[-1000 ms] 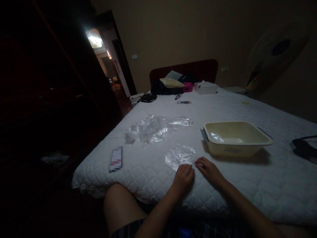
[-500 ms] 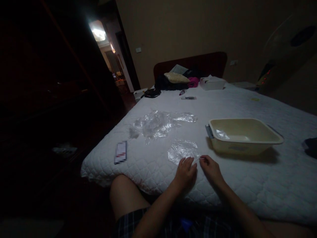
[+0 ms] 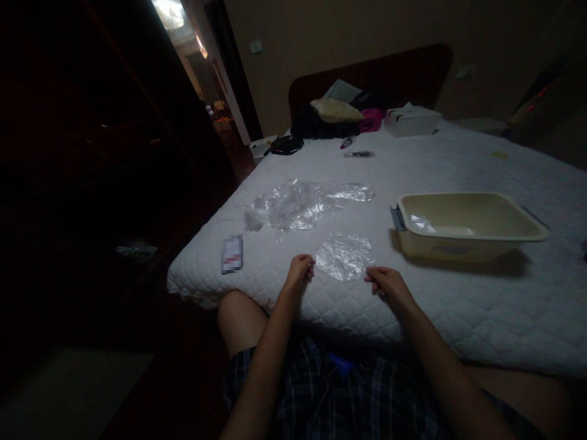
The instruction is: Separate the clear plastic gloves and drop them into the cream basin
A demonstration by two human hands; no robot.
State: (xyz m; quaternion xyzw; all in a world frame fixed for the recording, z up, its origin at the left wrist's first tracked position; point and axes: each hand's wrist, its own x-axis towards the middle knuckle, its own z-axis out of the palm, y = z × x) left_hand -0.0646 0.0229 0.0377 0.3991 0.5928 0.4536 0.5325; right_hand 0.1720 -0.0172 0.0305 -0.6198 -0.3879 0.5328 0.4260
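A small clear plastic bag (image 3: 343, 256) lies flat on the white quilted bed (image 3: 458, 305) in front of me. My left hand (image 3: 300, 270) pinches its left edge with curled fingers. My right hand (image 3: 383, 282) pinches its right edge, fingers also closed. The bag is stretched between the two hands. A larger crumpled heap of clear plastic (image 3: 298, 205) lies farther back and to the left.
A cream plastic basin (image 3: 468, 226) stands to the right of the bag. A small card-like packet (image 3: 232, 253) lies near the bed's left edge. Pillows, dark clothes and a white box (image 3: 410, 120) sit by the headboard. The floor on the left is dark.
My hands were close together at the bag's near edge; they have spread apart to its left and right sides. The camera has tilted down, showing more of my lap.
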